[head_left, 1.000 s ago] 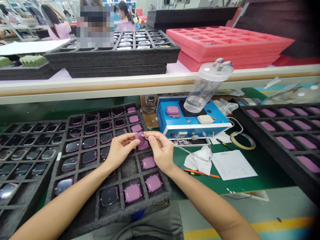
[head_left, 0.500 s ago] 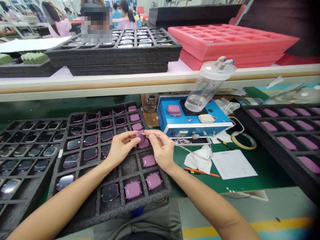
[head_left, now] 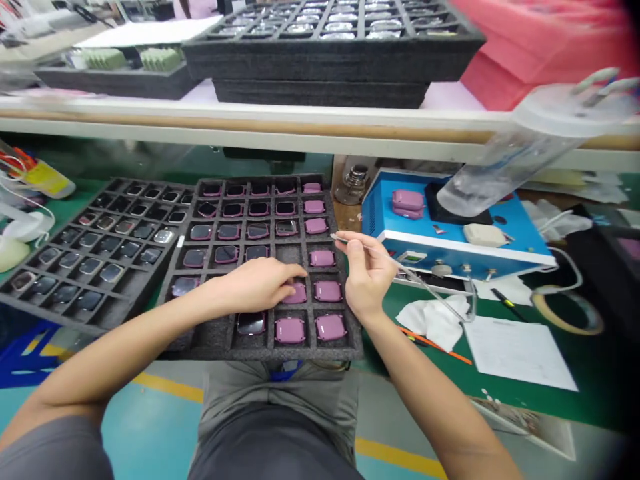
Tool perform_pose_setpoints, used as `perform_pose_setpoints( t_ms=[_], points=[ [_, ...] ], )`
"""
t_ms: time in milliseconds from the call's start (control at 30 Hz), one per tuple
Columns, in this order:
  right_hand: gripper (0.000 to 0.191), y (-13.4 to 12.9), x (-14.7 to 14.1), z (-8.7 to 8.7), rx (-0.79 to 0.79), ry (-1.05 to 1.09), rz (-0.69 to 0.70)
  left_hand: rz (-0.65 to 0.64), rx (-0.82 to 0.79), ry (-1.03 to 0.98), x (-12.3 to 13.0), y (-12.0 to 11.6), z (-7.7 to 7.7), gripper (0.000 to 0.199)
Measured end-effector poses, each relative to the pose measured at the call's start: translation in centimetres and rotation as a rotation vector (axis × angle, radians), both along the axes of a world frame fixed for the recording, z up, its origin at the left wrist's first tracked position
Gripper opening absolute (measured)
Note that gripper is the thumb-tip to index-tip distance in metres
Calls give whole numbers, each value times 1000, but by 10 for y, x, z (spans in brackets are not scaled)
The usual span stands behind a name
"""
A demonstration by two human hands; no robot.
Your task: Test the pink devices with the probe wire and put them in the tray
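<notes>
The left hand [head_left: 260,283] lies palm down on the black foam tray [head_left: 200,337] that rests at the near edge of the bench. Its fingers reach to the right and press onto a purple watch case [head_left: 299,294] seated in a cell of the tray's second column from the right; the fingertips cover the case's left part, and its right part shows beyond them. Whether the fingers pinch the case or only rest on it cannot be told.

The right hand [head_left: 369,277] hovers just right of the tray, thumb and forefinger closed together on a thin metal probe [head_left: 350,241]. The probe's tip points left over the tray's right column, above and clear of the case under the left hand. A clear tube [head_left: 440,300] trails from the probe toward the blue machine [head_left: 450,233], which stands right of the tray. Other purple cases fill the tray's right-hand cells.
</notes>
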State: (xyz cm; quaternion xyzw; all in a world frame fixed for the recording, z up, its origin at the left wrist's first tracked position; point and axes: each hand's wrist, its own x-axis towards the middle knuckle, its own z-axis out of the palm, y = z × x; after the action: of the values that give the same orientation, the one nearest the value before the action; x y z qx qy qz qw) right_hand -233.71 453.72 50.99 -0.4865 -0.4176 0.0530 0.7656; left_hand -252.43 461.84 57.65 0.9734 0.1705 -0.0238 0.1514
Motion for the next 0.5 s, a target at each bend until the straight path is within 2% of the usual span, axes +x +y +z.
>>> perform_pose_setpoints(
  t_ms=[67,167,267,333,433,500],
  points=[
    [20,0,1,-1,-7,1,9,60,98,-19,2,5,3,38],
    [20,-1,1,-1,-14,4,14,164,255,-75,20,31,6,30],
    [19,-1,1,-1,-26,7,13,230,371,-51,44,62,0,31],
    [20,-1,0,-1,-36,3,10,237,391,-21,54,75,-7,30],
    [19,-1,0,0,-28,-5,8,291,277,-182,57,78,-15,31],
    [19,-1,0,1,-20,-15,7,329,2,-437,56,70,-20,28]
  ],
)
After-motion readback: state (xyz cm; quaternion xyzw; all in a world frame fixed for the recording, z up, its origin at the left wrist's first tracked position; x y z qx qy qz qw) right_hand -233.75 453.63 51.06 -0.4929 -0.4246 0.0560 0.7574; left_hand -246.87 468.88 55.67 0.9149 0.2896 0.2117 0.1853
